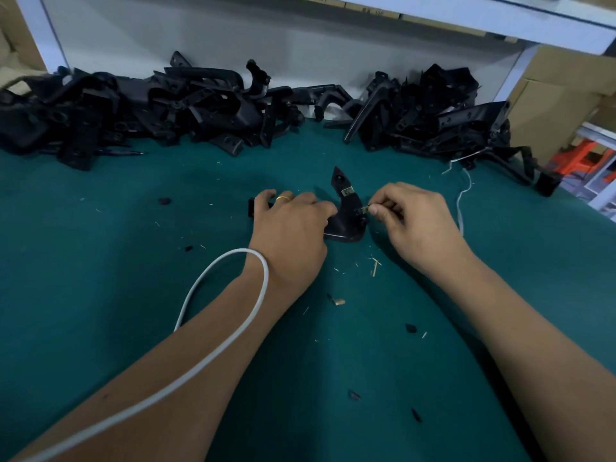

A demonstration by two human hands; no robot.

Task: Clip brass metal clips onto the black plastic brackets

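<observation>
Both forearms reach forward over the green table (100, 261), converging toward the middle. A white cable (233, 328) loops over the left forearm and wrist.

Beyond the hands, along the far edge of the table, lie two heaps of black plastic brackets: the left pile (133, 108) stretches wide beyond and outward of the left hand, and the right pile (433, 118) sits beyond the right hand.

The left hand (293, 225) lies palm down, fingers curled over the near end of the black bracket (346, 218) that rests on the table between the two hands; it holds the part down, with a gold ring (283, 198) on one finger. A black end of the part (or perhaps another piece, I cannot tell) sticks out past the outer side of this hand.

The right hand (413, 221) is turned knuckles up, its thumb and forefinger pinching a small brass clip (364, 210) right at the bracket's edge, just inward of the fingertips. The other fingers are curled in.

A second brass clip (348, 191) already sits on the bracket's upright arm, a little beyond both hands.

A white string (461, 201) trails on the table outward of the right hand. Small chips and black scraps (375, 266) are scattered nearer than the hands.
</observation>
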